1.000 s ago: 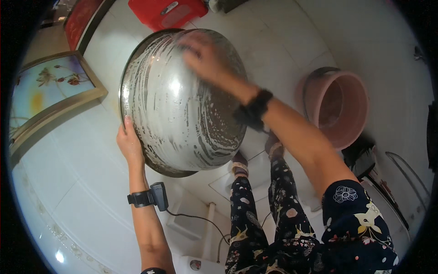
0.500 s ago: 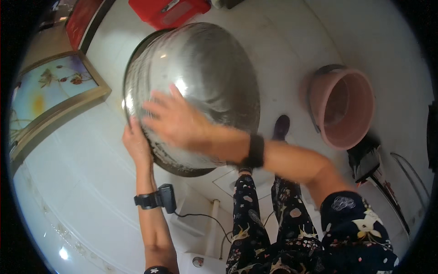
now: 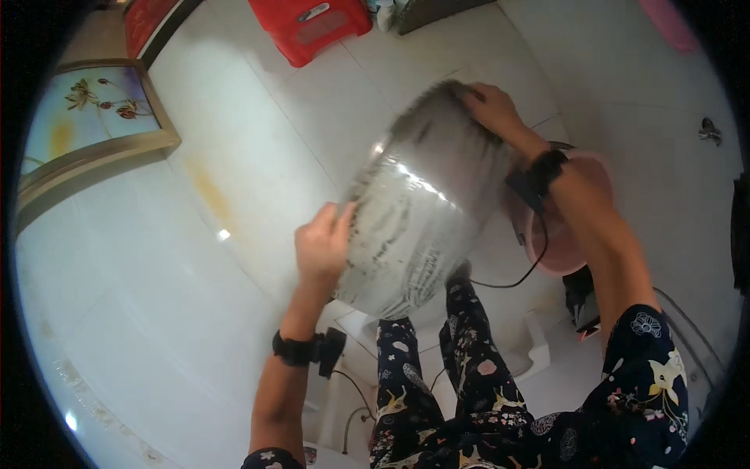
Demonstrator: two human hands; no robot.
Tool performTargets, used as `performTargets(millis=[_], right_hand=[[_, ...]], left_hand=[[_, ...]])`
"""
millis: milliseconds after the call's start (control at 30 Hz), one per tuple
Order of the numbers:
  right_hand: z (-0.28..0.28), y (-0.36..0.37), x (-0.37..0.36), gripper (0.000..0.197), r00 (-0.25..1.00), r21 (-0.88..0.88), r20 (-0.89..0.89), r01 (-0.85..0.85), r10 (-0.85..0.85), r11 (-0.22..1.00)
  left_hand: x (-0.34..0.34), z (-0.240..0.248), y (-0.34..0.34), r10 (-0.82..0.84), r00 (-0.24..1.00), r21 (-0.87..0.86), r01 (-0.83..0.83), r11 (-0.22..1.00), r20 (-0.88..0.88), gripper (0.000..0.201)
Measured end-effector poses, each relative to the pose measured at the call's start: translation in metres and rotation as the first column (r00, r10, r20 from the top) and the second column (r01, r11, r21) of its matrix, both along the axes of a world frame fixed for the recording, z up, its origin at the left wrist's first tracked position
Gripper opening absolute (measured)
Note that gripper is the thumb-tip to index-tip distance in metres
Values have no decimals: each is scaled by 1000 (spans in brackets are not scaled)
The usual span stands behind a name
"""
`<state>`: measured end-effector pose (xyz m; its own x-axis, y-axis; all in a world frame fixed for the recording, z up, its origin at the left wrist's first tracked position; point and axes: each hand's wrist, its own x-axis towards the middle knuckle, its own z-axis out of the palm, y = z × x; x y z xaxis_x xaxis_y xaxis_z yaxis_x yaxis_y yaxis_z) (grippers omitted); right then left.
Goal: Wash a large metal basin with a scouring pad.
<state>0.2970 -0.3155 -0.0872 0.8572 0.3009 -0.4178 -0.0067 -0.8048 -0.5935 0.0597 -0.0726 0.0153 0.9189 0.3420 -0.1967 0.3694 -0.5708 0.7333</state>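
Observation:
A big shiny metal pot (image 3: 422, 211), with dark marks on its wet-looking side, hangs tilted in front of my legs. My left hand (image 3: 322, 244) has its fingers closed on the left edge of the pot. On the far right, the fingers of my right hand (image 3: 497, 111) curl over the upper edge. The inside of the pot is out of sight. Motion blurs parts of its outline.
A pink bucket (image 3: 558, 246) stands at the right, partly behind my right arm. At the back are a red plastic stool (image 3: 312, 27) and a white bottle (image 3: 384, 16). A framed flower picture (image 3: 101, 117) is on the left. Black cables run by my wrists.
The pot has swung to the right and turned. My right hand, earlier spread over its outer side, now grips the far edge. My left hand has moved right with the pot.

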Motion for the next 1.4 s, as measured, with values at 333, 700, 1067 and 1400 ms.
performTargets(millis=[333,700,1067,1400], right_hand=[[123,-53,-105,29,911,265,393,17,-124,964],[32,-50,-66,37,444,-169,586,-751,678,638],[69,26,-129,30,639,310,500,-763,585,567],[5,-1,-105,25,619,235,419,-780,664,579]], left_hand=[[-18,37,-40,-488,871,88,492,866,-59,10],[-17,12,-1,-613,790,157,606,780,-10,28],[-29,6,15,-585,811,156,579,800,-5,31],[-40,13,36,-621,770,136,638,758,-151,24]])
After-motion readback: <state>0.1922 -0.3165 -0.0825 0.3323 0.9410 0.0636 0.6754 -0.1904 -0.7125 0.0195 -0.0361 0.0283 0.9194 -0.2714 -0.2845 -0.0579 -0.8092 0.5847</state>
